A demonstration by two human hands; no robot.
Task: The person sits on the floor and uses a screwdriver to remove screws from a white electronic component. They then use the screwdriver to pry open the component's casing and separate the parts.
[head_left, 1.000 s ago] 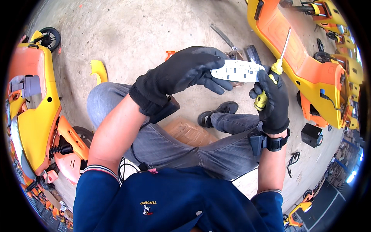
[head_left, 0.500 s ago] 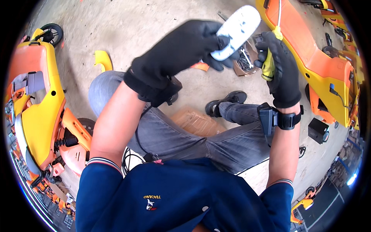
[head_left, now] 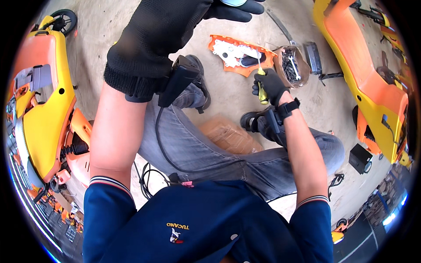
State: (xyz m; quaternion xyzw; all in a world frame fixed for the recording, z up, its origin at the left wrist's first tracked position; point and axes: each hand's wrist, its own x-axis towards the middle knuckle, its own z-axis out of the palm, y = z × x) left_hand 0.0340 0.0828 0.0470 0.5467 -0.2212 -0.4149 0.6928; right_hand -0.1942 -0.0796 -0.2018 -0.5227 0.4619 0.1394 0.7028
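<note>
At the upper edge, my left hand (head_left: pixel 173 26) wears a black glove and holds a white oval plate (head_left: pixel 233 2). Most of that plate is cut off by the picture's edge. My right hand (head_left: pixel 272 84), also gloved in black, is wrapped round the yellow handle of a screwdriver (head_left: pixel 262 95). The screwdriver's thin shaft points away from me, over an orange panel (head_left: pixel 245 71) on the floor. White and dark pieces lie on or in this panel; whether the screwdriver tip touches any of it, I cannot tell.
Beside the right hand stands an open cardboard box (head_left: pixel 303 65) of small dark hardware, with a wrench (head_left: pixel 295 68) on top. A brown carton (head_left: pixel 226 133) lies between my legs. Yellow-orange motorbike bodies stand left (head_left: pixel 46 127) and right (head_left: pixel 351 52). A black cable (head_left: pixel 163 138) crosses my lap.
My left hand has moved up and left with the white oval plate. My right hand has gone down and left with the screwdriver, toward the orange panel, which now shows fully.
</note>
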